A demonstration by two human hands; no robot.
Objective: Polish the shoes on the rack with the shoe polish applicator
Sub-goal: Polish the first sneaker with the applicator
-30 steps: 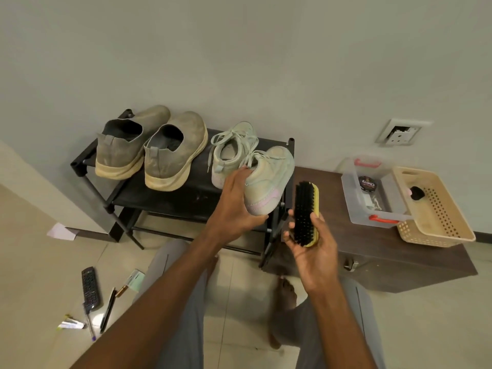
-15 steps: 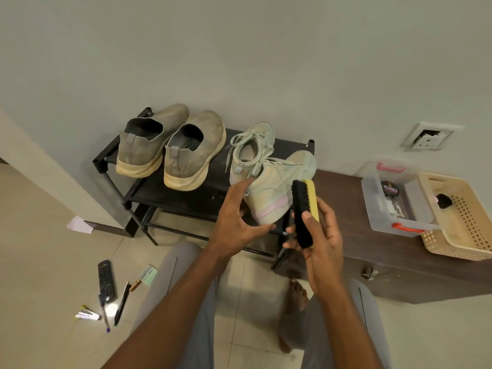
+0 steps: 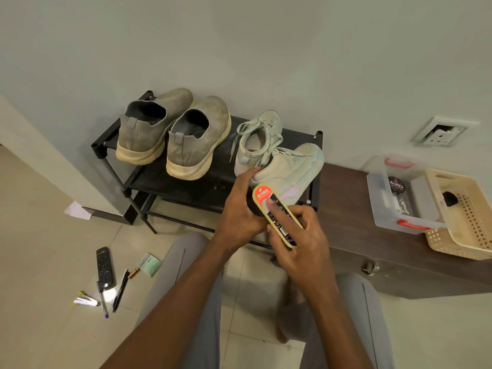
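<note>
Head view: my right hand [image 3: 300, 243] grips the brush [image 3: 277, 217] (bristles down), left hand [image 3: 239, 211] steadies the pale sneaker [image 3: 290, 169]; brushing strokes, I judge, come next.

the brush [image 3: 277, 217] shows only its labelled back; its bristles face away, and the right hand [image 3: 300, 243] covers its near end. the left hand [image 3: 239, 211] hides the heel of the pale sneaker [image 3: 292, 169]. at three o'clock the woven basket [image 3: 468, 235] runs off the edge. small print on the tin [image 3: 396, 185] is unreadable.
</note>
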